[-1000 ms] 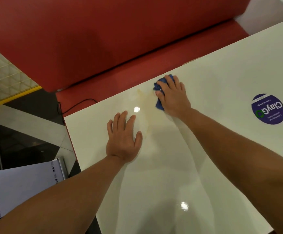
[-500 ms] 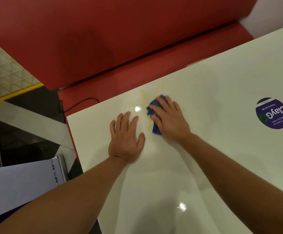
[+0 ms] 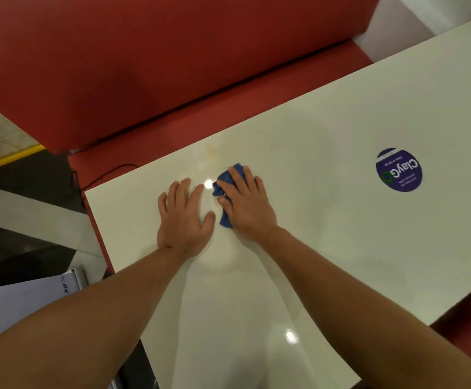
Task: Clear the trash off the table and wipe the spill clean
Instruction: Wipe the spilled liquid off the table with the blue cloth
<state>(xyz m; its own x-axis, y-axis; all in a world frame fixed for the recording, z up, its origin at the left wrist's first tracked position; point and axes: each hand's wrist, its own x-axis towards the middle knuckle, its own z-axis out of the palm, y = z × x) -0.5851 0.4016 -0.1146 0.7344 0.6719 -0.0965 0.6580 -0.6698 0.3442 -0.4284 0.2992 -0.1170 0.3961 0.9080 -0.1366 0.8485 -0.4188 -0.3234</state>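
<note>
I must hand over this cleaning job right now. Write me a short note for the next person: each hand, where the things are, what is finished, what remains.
Left hand: flat on the white table, fingers spread, holding nothing.
Right hand: presses the blue cloth on the table, just beside the left hand.
Done: no trash shows on the table.
Left: a faint yellowish stain remains near the far edge, beyond the cloth. Wipe it.
The round purple sticker stays.

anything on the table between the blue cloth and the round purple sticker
In the head view, no object lies between the blue cloth under the right hand and the purple sticker: only bare white table.
</note>
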